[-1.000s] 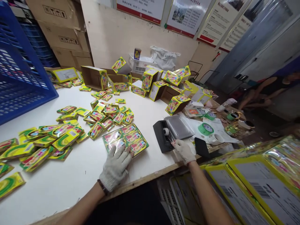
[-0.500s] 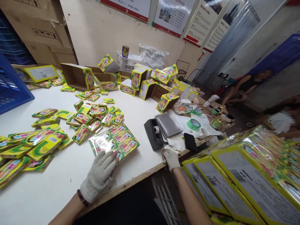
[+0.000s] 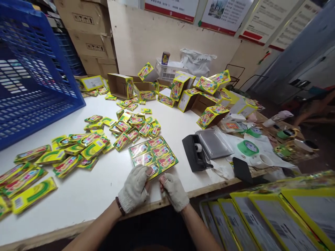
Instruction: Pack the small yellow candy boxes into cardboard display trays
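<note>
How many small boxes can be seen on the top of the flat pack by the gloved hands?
6 small boxes: three rows of two across the flat pack, the near-left one partly covered by the left hand. Any underneath would be hidden.

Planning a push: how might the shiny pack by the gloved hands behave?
The pack will probably slide, not tip, lying low and wide. Its glossy surface may feel slippery. Its snugly set boxes suggest some stiffness.

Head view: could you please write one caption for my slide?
Gloved left hand on a pack of small boxes, gloved right hand close by; black tape dispenser at right, loose boxes at left.
</note>
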A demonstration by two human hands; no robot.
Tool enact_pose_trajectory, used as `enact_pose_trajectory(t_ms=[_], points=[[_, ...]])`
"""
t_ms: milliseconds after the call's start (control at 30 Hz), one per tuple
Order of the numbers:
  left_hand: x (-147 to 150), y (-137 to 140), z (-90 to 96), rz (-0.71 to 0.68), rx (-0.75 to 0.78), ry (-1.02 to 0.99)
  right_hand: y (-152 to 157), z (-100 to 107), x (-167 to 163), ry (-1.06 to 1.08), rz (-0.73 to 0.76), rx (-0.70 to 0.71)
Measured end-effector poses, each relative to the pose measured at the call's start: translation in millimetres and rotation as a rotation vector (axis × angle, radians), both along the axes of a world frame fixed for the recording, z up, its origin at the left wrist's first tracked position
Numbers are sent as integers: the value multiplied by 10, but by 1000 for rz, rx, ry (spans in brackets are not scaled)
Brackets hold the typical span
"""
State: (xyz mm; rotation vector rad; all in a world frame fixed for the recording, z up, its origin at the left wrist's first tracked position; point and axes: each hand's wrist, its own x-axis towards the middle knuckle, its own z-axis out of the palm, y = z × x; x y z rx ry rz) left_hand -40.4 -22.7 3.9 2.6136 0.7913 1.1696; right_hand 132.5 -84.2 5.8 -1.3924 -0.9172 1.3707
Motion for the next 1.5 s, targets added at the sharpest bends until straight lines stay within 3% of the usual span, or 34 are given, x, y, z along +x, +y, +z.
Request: enact_pose_trajectory(t_ms=[167, 300, 400, 533, 667, 800, 833, 900, 967, 1033, 1133, 1233, 1367, 1500], points=[[-25, 17, 87, -58, 84, 225, 43, -137, -59, -13, -15, -45], [80, 40, 160, 63, -26, 284, 18, -238, -48, 147, -15, -106], [206, 47, 125, 191, -25, 236, 8, -253, 16, 244, 18, -201], [312, -17, 64, 281, 37, 235, 53, -212, 123, 248, -121, -379], [267, 34, 200, 225, -47, 310, 211, -104, 190, 1, -120, -331], [-12, 423, 349, 315, -86, 256, 508, 54, 381, -156, -55, -284], [-106, 520, 343, 330, -74, 217, 603, 91, 448, -190, -53, -278], [-280, 620, 276, 221, -79, 151, 797, 156, 568, -281, -73, -252], [-389, 556, 159, 67, -81, 106, 952, 212, 642, -390, -124, -204], [-412, 358, 24, 14, -51, 81, 1013, 263, 675, -506, -189, -127], [-329, 11, -170, 49, 41, 44, 866, 333, 762, -663, -272, 24], [-216, -174, -320, 158, 138, 1, 509, 369, 1050, -790, -403, 125], [-81, -145, -396, 215, 186, -28, 53, 327, 1603, -907, -587, 79], [80, -45, -324, 180, 162, -44, -100, 228, 1893, -864, -513, -2]])
